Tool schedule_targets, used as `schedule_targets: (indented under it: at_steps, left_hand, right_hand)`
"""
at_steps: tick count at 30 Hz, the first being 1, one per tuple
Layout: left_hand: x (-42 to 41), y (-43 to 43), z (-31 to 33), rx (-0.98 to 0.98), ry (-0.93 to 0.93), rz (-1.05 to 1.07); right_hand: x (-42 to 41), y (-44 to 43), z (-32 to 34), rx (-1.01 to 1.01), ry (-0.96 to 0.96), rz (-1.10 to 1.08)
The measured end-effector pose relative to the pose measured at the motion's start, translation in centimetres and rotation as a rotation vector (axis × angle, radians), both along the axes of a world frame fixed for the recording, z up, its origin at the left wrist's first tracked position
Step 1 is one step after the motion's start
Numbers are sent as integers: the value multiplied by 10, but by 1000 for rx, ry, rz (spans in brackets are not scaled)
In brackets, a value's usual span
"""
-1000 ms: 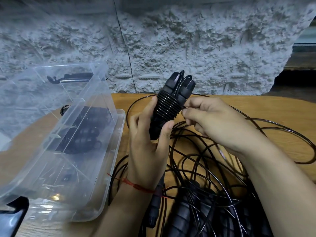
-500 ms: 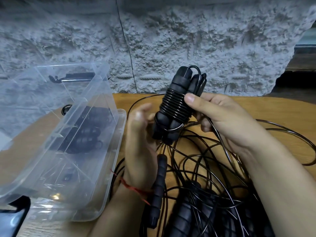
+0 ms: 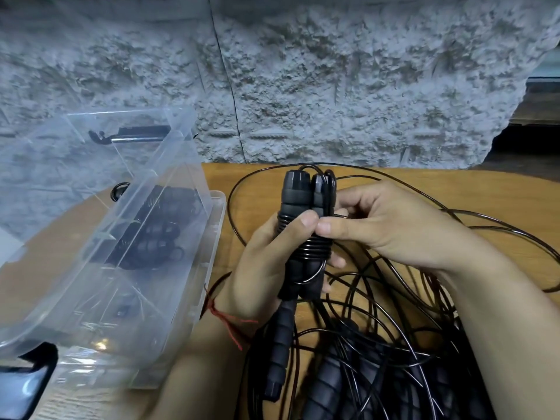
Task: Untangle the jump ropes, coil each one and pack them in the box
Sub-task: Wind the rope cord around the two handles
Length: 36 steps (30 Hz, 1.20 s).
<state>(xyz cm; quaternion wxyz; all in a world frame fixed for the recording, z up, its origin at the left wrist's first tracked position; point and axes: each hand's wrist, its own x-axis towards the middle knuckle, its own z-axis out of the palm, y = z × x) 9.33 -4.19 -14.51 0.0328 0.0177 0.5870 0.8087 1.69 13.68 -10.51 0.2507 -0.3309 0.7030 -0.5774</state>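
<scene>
A coiled black jump rope (image 3: pixel 298 207), its cord wound round its two handles, stands upright above the table's middle. My left hand (image 3: pixel 260 268) grips the bundle from the left, thumb across the coils. My right hand (image 3: pixel 385 225) holds it from the right, fingertips pressed on the wound cord. Below them lies a tangle of black ropes (image 3: pixel 394 344) with several loose handles (image 3: pixel 280 353). The clear plastic box (image 3: pixel 188 268) stands open at the left, with coiled black ropes (image 3: pixel 151 234) inside.
The wooden table (image 3: pixel 472 189) runs back to a rough grey stone wall (image 3: pixel 333 86). The box's clear lid (image 3: pixel 91 165) leans up at the left. A dark object (image 3: pixel 27 386) sits at the bottom left corner. Cord loops (image 3: pixel 500 225) spread to the right.
The bundle has dropped lower and stands upright. My left hand has closed round it again, and my right hand's fingertips have moved onto the coils.
</scene>
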Motion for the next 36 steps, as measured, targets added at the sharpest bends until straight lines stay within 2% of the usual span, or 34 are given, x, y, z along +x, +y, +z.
schedule_targets:
  at_steps: [3,8,10,12,13,19,23,25,27,33,36]
  left_hand:
    - [1,5,0,-125,33,233]
    - [0,13,-10,-589,345,619]
    - [-2,16,-11,-636,368,697]
    - [-3,18,-12,-554,333,691]
    - [-4,18,-13,-517,333,660]
    - [0,15,-13,-267,334,320]
    - [-14,6,-8,-171,203,168]
    - [-22,-2,-2,-15,86,94]
    - [-15,-3,0,132,54,20]
    - [-8,-4,-6,123,12,-36]
    - [-7,-5,-7,113,47,-2]
  right_hand:
    - [-2,-2,0,62,54,-140]
    - [2,-13,-4,72,-59,-244]
    - [5,-18,-7,94,54,-281]
    - [8,-23,-5,179,212,-299]
    - [9,-24,-5,190,223,-276]
    - [12,-18,4,-48,-134,-248]
    - [5,-9,7,-41,-198,-291]
    - [3,-4,7,-74,-243,-238]
    - [2,-2,6,-127,-285,-202]
    - [-3,2,4,-78,-275,-194]
    - [-6,4,3,-63,-254,-234]
